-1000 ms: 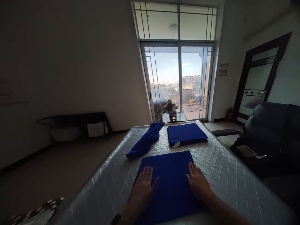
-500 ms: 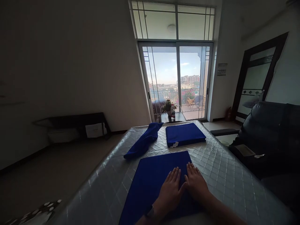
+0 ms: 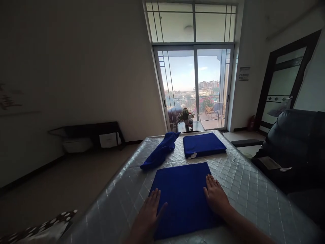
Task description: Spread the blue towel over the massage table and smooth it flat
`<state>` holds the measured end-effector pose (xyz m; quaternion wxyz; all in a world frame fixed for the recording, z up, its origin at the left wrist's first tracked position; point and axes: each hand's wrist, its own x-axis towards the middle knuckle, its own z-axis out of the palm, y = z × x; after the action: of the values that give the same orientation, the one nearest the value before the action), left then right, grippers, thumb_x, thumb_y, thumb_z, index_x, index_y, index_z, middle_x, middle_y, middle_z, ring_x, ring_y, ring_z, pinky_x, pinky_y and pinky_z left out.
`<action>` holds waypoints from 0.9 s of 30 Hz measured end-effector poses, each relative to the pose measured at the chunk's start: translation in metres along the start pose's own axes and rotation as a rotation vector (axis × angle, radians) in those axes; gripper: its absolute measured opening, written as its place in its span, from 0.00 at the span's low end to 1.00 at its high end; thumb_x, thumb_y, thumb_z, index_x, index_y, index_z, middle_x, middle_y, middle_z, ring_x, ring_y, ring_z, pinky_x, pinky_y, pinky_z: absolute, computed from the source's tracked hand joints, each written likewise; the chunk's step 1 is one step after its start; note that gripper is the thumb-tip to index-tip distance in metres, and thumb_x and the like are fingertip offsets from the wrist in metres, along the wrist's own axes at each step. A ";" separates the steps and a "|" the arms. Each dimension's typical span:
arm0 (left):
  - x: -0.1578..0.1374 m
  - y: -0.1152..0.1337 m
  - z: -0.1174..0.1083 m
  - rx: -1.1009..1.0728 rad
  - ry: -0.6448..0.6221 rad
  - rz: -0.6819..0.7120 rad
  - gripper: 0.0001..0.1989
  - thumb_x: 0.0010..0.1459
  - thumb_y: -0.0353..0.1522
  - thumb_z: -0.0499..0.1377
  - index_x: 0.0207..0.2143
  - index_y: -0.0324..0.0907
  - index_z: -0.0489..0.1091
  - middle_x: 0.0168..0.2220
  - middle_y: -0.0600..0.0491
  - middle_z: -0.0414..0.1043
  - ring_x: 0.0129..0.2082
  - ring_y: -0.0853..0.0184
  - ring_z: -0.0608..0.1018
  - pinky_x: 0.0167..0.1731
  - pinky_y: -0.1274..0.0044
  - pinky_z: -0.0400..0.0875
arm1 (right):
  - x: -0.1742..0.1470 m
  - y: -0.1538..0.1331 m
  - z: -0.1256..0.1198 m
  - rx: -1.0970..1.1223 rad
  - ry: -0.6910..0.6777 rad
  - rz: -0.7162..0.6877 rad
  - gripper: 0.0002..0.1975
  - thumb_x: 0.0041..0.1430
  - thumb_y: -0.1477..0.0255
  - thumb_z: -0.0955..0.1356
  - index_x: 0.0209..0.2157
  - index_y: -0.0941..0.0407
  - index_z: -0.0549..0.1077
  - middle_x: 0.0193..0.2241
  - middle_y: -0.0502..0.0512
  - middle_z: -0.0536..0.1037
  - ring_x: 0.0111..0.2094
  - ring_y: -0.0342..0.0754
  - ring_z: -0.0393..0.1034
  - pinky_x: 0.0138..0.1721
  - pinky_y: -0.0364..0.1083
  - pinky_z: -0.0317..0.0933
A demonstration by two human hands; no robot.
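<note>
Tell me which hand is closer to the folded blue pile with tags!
Right. The right hand is just short of the pile, on the near cloth's right side; the left hand, at that cloth's left, is farther.

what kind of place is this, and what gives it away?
Probably a living room in a home or guesthouse: sliding glass doors onto a balcony with an outdoor chair, a dark padded armchair at right, and a potted plant on a small table.
</note>
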<state>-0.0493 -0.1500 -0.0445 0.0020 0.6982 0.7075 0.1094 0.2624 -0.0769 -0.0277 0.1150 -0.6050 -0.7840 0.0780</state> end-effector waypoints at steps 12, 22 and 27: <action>0.002 0.002 0.000 -0.041 -0.062 -0.023 0.38 0.66 0.52 0.39 0.70 0.38 0.48 0.72 0.49 0.44 0.71 0.61 0.50 0.69 0.64 0.49 | -0.050 -0.005 -0.013 -0.014 -0.072 -0.020 0.33 0.69 0.60 0.50 0.69 0.63 0.50 0.70 0.58 0.45 0.71 0.51 0.38 0.70 0.54 0.41; 0.011 0.052 0.001 -0.025 -0.143 0.125 0.37 0.66 0.52 0.39 0.69 0.40 0.52 0.71 0.48 0.46 0.70 0.58 0.52 0.69 0.62 0.53 | -0.055 0.007 0.012 0.077 0.004 -0.018 0.31 0.68 0.60 0.54 0.68 0.57 0.54 0.70 0.54 0.49 0.70 0.51 0.41 0.70 0.54 0.44; 0.012 0.131 0.013 -0.134 -0.101 0.511 0.36 0.67 0.52 0.42 0.70 0.43 0.48 0.70 0.47 0.49 0.70 0.58 0.56 0.67 0.62 0.59 | -0.054 0.010 0.015 0.054 -0.003 -0.030 0.31 0.68 0.62 0.55 0.68 0.58 0.55 0.70 0.56 0.50 0.70 0.53 0.42 0.70 0.55 0.45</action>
<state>0.0814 -0.1355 -0.0346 0.0557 0.8571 0.4983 0.1182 0.2803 -0.1263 -0.0490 0.1314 -0.5896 -0.7908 0.0982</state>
